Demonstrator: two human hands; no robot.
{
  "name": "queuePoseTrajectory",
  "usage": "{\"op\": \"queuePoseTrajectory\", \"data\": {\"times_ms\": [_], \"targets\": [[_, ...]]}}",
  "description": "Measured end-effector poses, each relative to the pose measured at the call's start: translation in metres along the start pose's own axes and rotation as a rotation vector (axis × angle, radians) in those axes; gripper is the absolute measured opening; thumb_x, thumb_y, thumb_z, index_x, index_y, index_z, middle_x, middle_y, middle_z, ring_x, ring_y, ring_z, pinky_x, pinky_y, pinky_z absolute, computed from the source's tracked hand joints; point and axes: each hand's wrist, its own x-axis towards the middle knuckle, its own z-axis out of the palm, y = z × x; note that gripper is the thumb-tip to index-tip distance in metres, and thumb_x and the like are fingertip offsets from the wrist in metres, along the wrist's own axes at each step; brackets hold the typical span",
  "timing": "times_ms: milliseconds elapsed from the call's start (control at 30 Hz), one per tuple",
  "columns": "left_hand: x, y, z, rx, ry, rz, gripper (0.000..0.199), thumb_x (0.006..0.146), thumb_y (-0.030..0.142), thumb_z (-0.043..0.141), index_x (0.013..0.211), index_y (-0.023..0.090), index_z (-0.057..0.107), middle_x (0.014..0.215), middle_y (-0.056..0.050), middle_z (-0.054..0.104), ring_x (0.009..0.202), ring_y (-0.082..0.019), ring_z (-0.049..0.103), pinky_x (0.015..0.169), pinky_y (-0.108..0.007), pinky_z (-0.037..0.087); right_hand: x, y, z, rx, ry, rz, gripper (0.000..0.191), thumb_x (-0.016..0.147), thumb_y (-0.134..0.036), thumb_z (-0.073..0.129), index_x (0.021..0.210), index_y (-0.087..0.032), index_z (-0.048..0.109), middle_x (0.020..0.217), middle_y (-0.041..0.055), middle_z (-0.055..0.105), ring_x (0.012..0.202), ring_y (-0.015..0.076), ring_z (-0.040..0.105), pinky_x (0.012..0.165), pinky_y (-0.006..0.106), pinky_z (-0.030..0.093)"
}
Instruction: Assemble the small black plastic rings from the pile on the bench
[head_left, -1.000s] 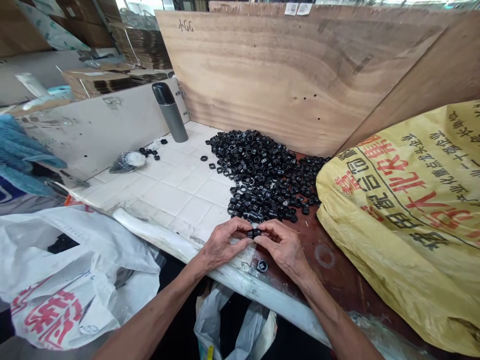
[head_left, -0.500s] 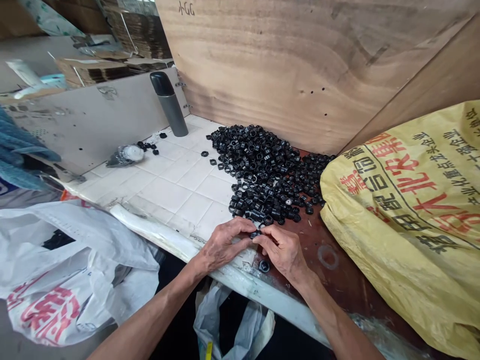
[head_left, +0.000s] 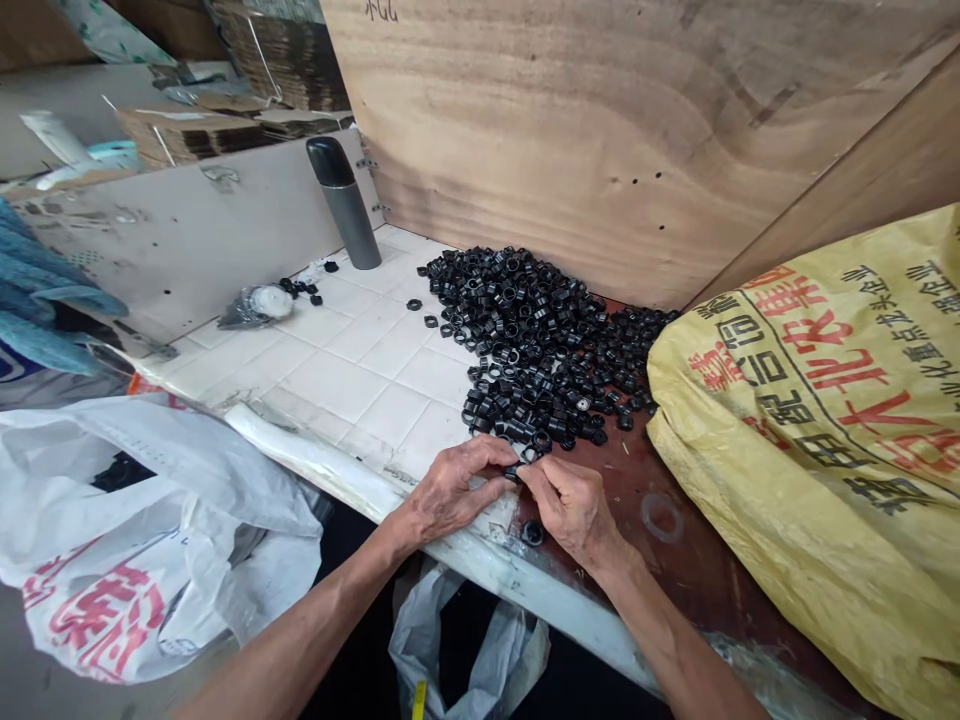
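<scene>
A large heap of small black plastic rings (head_left: 525, 330) lies against the wooden board. At its near edge my left hand (head_left: 459, 485) pinches a small black plastic ring (head_left: 513, 473) between thumb and fingers. My right hand (head_left: 574, 500) meets it from the other side, its thumb and forefinger closed at the same piece. The fingertips cover much of that piece. One loose black ring (head_left: 532, 532) sits on the table just below my hands, near the front edge.
A grey thermos flask (head_left: 345, 205) stands at the back left, beyond a small clear plastic bag (head_left: 255, 306). On the right, a yellow woven sack (head_left: 810, 450) bulges over the brown tabletop. White plastic bags hang at the left (head_left: 187, 560) and below the front edge (head_left: 435, 640).
My right fingers have shifted slightly on the piece between my hands. The whole view has moved a little; the heap and loose ring look otherwise the same.
</scene>
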Motion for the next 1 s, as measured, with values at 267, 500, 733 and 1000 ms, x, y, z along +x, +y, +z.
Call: {"op": "queuePoseTrajectory", "data": {"times_ms": [267,500,733,1000], "targets": [[-0.0008,0.0011,0.0009,-0.018,0.028,-0.045,0.024,0.091,0.018,0.059,0.114,0.020,0.062,0.115,-0.009,0.065,0.106,-0.019,0.065,0.089,-0.033,0.058,0.0004,-0.0055,-0.0030,0.074,-0.008,-0.024,0.016,0.096,-0.029,0.051,0.088,-0.022,0.063,0.073,0.0026,0.063,0.067,0.0172,0.060,0.068,0.028,0.048],[-0.0015,-0.0001,0.0001,0.020,0.036,-0.048,0.024,0.091,0.018,0.058,0.115,0.020,0.061,0.115,-0.009,0.065,0.105,-0.019,0.065,0.090,-0.034,0.057,0.0003,-0.0063,-0.0045,0.050,-0.028,-0.020,0.016,0.093,-0.033,0.056,0.088,-0.021,0.064,0.066,0.0007,0.057,0.059,0.0146,0.052,0.059,0.026,0.045],[-0.0014,-0.0002,0.0009,0.010,0.034,-0.065,0.023,0.091,0.019,0.059,0.114,0.021,0.061,0.116,-0.008,0.064,0.104,-0.019,0.065,0.088,-0.033,0.058,-0.0006,-0.0077,-0.0061,0.086,-0.033,-0.006,0.016,0.091,-0.037,0.058,0.089,-0.022,0.062,0.066,-0.0005,0.055,0.054,0.0137,0.049,0.054,0.026,0.043],[-0.0016,-0.0016,0.0015,0.008,0.006,-0.029,0.023,0.092,0.018,0.058,0.115,0.020,0.059,0.115,-0.009,0.064,0.106,-0.018,0.065,0.089,-0.033,0.057,0.0033,-0.0078,-0.0040,0.125,0.015,-0.060,0.011,0.094,-0.024,0.050,0.098,-0.023,0.060,0.084,0.0048,0.064,0.076,0.0189,0.063,0.073,0.030,0.050]]}}
